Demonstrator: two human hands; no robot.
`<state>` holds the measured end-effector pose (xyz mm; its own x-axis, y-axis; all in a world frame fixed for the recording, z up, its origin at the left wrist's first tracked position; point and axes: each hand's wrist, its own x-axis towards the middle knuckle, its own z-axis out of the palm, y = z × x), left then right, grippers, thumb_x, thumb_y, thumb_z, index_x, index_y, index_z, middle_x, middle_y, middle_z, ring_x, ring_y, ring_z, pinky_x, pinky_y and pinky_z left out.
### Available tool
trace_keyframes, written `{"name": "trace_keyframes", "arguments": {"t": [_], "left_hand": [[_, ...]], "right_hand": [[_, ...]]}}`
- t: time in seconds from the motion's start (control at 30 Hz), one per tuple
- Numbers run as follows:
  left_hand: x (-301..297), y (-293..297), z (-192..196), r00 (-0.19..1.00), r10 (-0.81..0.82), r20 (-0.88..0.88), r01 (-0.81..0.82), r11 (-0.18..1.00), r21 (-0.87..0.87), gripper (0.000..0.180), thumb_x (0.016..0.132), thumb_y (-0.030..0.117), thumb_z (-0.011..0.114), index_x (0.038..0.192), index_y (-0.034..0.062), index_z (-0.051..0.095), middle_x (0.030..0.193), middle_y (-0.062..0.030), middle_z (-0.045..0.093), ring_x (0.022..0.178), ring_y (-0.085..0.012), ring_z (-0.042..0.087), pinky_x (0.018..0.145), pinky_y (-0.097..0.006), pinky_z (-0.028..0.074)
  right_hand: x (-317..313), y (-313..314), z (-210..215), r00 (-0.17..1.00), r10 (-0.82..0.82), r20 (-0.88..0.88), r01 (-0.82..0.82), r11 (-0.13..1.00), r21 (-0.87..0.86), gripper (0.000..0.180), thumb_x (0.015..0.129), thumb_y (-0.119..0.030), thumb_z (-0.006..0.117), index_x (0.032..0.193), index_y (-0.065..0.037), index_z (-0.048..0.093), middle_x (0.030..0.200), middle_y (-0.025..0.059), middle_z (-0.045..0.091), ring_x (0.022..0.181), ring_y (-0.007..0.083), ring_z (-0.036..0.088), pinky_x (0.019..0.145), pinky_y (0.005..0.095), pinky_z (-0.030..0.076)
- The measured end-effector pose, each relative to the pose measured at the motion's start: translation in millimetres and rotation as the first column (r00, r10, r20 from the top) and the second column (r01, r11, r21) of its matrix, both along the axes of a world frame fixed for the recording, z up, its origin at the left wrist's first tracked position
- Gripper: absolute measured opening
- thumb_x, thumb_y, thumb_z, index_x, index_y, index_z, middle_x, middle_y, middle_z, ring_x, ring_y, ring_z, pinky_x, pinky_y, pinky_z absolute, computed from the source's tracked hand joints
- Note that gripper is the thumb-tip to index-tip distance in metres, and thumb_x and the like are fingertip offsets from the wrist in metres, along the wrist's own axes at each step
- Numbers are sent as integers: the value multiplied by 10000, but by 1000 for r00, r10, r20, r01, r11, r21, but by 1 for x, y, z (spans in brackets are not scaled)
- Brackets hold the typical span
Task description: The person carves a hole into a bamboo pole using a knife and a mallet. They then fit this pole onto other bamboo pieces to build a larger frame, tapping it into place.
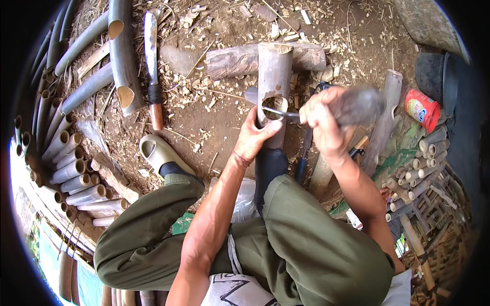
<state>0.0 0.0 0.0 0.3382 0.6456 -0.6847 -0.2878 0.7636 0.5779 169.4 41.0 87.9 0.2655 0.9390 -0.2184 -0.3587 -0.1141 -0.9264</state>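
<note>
While I watch from the side, the bamboo tube (275,66) lies straight out across a short log (232,62) on the dirt floor (199,122), its near end by a dark-socked foot (270,168). There is 1 rounded opening through its upper wall, and the step in hand looks to be trimming or hollowing that opening. The left hand (254,135) is clamped on the tube just below the hole, thumb laid over the top and fingers tucked round the left side. The right hand (327,122) is closed round a carving tool (289,113), whose thin metal shaft reaches across the opening; a thick, dark part beyond the fist is blurred, though I take it for the handle. The 2 hands are near each other but apart. To my eye, the next move calls for a firm left hold, so the tube doesn't roll on the log, and a short, controlled stroke along the rim, the left thumb clear of the tip, since a slip could nick it or split the wall. Whether the edge is biting, I can't tell. A long knife (151,56) lies to the left, untouched.
</note>
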Motion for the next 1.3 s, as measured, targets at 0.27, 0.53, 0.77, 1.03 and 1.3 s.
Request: {"name": "trace_keyframes", "arguments": {"t": [0.27,0.53,0.77,1.03,1.3], "left_hand": [[27,22,13,965,-15,-260,-5,997,-75,876,679,502,875,1220,-89,523,1093,-132,657,1001,-185,613,916,-303,480],[15,12,0,969,-73,-236,48,993,-110,659,832,471,759,1234,-19,577,1107,-86,660,1004,-131,602,910,-301,480],[6,25,33,980,-104,-172,99,994,-38,662,767,379,811,1202,-67,587,1135,-142,658,1020,-197,611,933,-322,468],[-93,31,26,919,-361,-159,310,910,-276,415,832,215,595,1152,-44,642,1043,-185,702,926,-257,694,868,-397,563],[-147,145,33,390,204,-898,345,872,348,408,851,210,664,1186,-10,585,1085,-135,665,942,-249,646,825,-385,536]], "right_hand": [[0,13,-10,996,-26,80,20,997,69,73,841,-29,651,826,-5,584,708,48,595,592,132,598,550,273,490],[-7,33,-23,990,114,88,-104,989,-104,120,824,18,630,894,-22,541,644,33,545,491,117,517,485,298,473],[-6,55,-7,919,369,139,-349,925,-148,175,810,-168,696,872,-17,631,705,25,634,557,111,595,496,270,486],[-9,-51,15,810,287,512,-518,760,394,265,798,-242,788,843,-46,615,747,68,634,598,213,609,546,348,497],[142,-7,-14,-140,83,987,-342,931,-127,567,594,-8,707,1140,-118,600,1087,108,560,1074,305,530,952,439,417]]}}
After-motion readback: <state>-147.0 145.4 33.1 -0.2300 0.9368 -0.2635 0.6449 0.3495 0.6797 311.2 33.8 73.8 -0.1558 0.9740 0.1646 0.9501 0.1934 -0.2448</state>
